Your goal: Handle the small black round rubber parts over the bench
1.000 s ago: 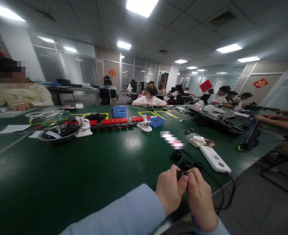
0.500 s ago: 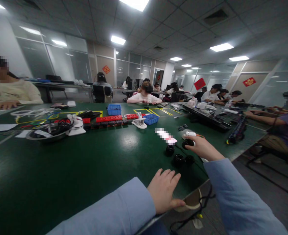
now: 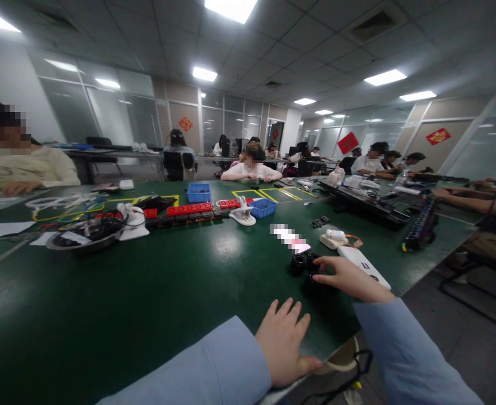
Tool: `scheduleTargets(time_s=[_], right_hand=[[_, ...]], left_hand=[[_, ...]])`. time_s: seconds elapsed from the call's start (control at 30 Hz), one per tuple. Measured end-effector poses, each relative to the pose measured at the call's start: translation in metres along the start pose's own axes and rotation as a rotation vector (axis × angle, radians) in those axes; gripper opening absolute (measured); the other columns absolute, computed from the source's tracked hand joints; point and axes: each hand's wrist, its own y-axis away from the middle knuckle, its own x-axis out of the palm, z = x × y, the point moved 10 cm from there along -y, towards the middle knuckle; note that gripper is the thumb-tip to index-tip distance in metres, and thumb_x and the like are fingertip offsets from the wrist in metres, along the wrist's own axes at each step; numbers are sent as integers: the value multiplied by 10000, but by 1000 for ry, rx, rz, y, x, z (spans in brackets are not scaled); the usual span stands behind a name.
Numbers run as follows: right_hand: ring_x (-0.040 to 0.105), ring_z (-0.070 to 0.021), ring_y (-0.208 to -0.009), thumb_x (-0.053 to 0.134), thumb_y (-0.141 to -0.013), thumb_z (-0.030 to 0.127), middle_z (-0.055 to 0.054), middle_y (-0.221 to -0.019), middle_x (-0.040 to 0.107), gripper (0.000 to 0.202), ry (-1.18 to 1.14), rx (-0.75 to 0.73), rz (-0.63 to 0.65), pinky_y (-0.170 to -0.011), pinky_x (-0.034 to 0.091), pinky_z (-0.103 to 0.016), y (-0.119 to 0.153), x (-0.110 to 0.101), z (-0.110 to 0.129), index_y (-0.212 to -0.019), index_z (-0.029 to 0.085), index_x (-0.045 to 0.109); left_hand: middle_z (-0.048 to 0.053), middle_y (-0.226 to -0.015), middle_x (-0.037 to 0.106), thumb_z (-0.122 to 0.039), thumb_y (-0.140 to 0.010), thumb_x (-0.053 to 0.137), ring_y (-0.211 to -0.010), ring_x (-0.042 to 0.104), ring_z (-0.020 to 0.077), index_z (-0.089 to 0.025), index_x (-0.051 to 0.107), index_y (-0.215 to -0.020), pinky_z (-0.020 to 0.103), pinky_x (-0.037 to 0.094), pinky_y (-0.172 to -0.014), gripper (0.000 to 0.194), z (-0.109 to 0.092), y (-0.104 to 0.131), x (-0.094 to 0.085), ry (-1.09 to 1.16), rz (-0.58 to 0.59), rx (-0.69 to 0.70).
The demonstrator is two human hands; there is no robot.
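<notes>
My left hand [image 3: 285, 343] lies flat on the green tabletop [image 3: 167, 304] near its front edge, fingers spread and nothing held. Over a small cluster of black round parts, my right hand [image 3: 349, 278] curls its fingers and thumb about one ring-like black part [image 3: 312, 261]. A second black round part [image 3: 298, 264] sits just left of it. Another black part [image 3: 314, 280] shows below the thumb; my hand covers the rest of the group. The exact kind of these parts is too small to make out. A white box-like device [image 3: 361, 263] lies just behind my right hand.
A blurred-out phone-like object [image 3: 290, 238] and a white gadget with an orange cable [image 3: 334, 238] lie beyond the parts. Further off stand blue bins [image 3: 263, 208], red power strips [image 3: 188, 208], a white clamp [image 3: 242, 214] and a metal bowl of cables [image 3: 81, 243]. Other people sit around.
My right hand has moved left and toward me, bringing a black round part from beside the white gadget into the cluster. The white device is now uncovered. My left hand stays put.
</notes>
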Motion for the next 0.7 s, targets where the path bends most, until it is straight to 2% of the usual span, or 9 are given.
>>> scheduleTargets(time_s=[0.13,0.27,0.33,0.4,0.43,0.5,0.6,0.7], right_hand=[[588,-262,-959,608,-715,382,-83,-1009,659,401,-20,-19,-10,-831,443,-358,10,10,7,-1062,182,633],[616,-243,-828,610,-718,391,-84,-893,674,329,-43,29,1,-730,460,-333,15,14,16,-958,174,667],[610,-238,-787,629,-705,396,-85,-843,667,317,-69,37,5,-689,456,-324,23,16,29,-912,159,671],[598,-238,-828,637,-708,380,-82,-869,660,307,-126,-13,4,-722,449,-327,34,19,52,-918,158,666],[588,-238,-870,641,-710,362,-79,-901,656,305,-155,-57,11,-762,442,-330,40,22,66,-941,165,663],[571,-231,-924,646,-714,332,-76,-953,642,319,-211,-144,34,-821,425,-330,53,28,96,-992,174,651],[562,-226,-903,645,-719,299,-78,-937,625,291,-232,-225,90,-805,427,-329,67,38,138,-982,175,640],[560,-204,-838,638,-699,244,-70,-899,613,273,-256,-329,121,-745,432,-305,72,43,178,-961,166,626]], left_hand=[[167,-1430,284,-543,-823,461,-1332,195,300,-126,345,-1348,498,154,-1072,680,1,0,2,-7,-4,6],[169,-1407,332,-546,-814,478,-1309,252,309,-120,378,-1324,495,207,-1050,672,-3,-2,-3,-49,-31,36],[155,-1248,531,-525,-808,507,-1187,434,303,-126,542,-1179,455,314,-986,546,-2,-1,-14,-82,-59,22],[94,-885,682,-507,-814,511,-906,595,252,-149,673,-872,387,407,-851,398,9,7,-29,-110,-92,-56],[69,-746,672,-529,-808,506,-790,605,229,-157,672,-753,370,418,-789,411,17,15,-37,-122,-115,-100],[44,-682,631,-606,-712,576,-721,576,216,-164,635,-659,355,416,-728,450,34,37,-53,-125,-172,-176],[45,-835,611,-600,-548,712,-807,540,235,-170,625,-786,359,419,-738,499,61,79,-59,-69,-203,-256],[80,-1095,557,-618,-475,738,-992,489,286,-204,587,-1061,421,375,-890,733,75,111,-54,34,-206,-229]])
